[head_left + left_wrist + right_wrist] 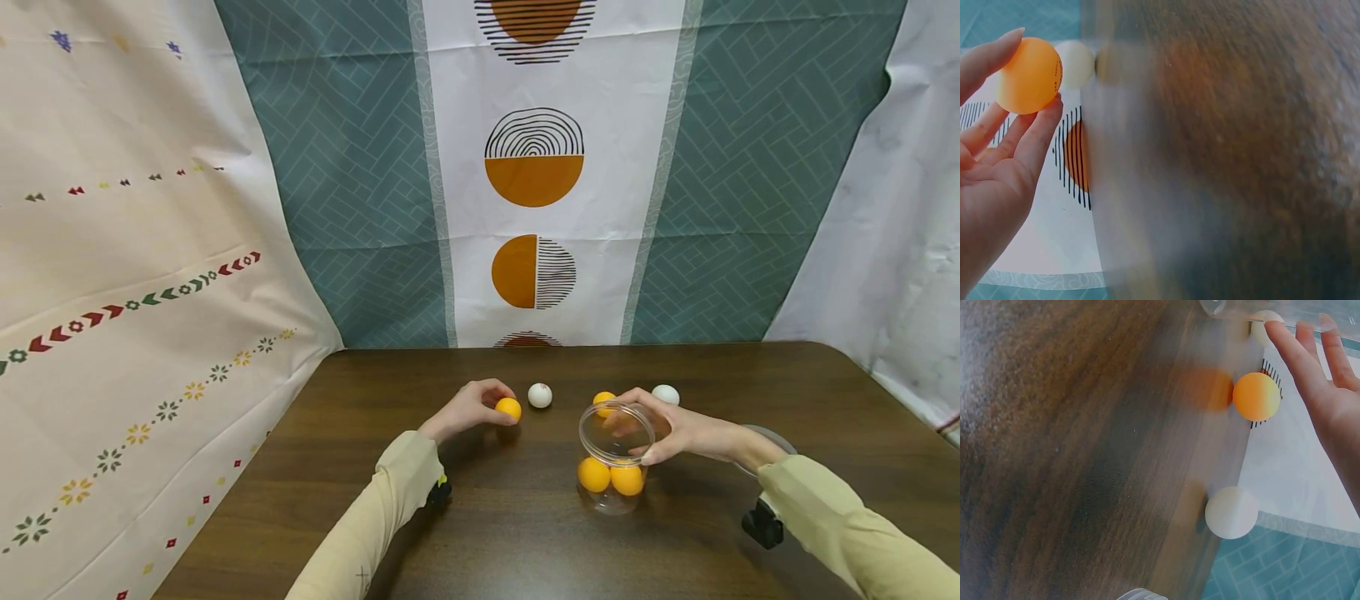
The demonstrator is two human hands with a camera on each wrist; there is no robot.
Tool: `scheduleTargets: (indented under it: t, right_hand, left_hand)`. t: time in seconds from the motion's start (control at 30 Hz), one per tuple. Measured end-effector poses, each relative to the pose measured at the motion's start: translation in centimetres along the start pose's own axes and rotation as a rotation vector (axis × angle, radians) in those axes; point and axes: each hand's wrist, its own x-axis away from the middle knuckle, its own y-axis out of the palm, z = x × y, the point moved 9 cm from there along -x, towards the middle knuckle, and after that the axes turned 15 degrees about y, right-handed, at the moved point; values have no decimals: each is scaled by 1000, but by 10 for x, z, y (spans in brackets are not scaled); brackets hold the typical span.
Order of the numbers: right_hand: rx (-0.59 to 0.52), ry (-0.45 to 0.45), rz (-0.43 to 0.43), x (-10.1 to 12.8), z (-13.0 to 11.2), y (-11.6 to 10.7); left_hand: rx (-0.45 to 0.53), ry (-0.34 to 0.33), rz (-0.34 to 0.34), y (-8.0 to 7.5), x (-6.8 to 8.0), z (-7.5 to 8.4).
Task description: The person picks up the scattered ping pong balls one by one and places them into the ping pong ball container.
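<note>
My left hand pinches an orange ping-pong ball between thumb and fingertips; the left wrist view shows the same ball with small print on its side. On the right, my right hand grips a clear round jar near its rim, thumb at the near side and fingers round the far side. The jar has no lid on, and two orange balls lie at its bottom. In the right wrist view only part of the jar shows at the top edge.
A white ball sits just right of my left hand. Behind the jar are another orange ball and a second white ball. A clear round lid lies partly under my right wrist on the brown table. Patterned cloth hangs behind.
</note>
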Motion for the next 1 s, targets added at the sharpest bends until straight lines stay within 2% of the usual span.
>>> scheduleTargets:
  t: [0.13, 0.27, 0.33, 0.43, 0.7, 1.0]
  right_hand:
    - [-1, 25, 13, 0, 2, 0]
    - [-2, 49, 30, 0, 5, -1]
    - [2, 30, 22, 0, 3, -1]
    - [4, 5, 8, 0, 1, 0]
    - [-4, 2, 2, 0, 1, 0]
    - [-4, -8, -1, 0, 1, -1]
  left_hand:
    - [-17, 1, -5, 0, -1, 4]
    - [-18, -3, 12, 1, -6, -14]
    - [-23, -8, 20, 1, -8, -24]
    - [-31, -11, 22, 1, -9, -29]
    - [-30, -6, 23, 3, -9, -29]
    - [-20, 9, 10, 7, -12, -21]
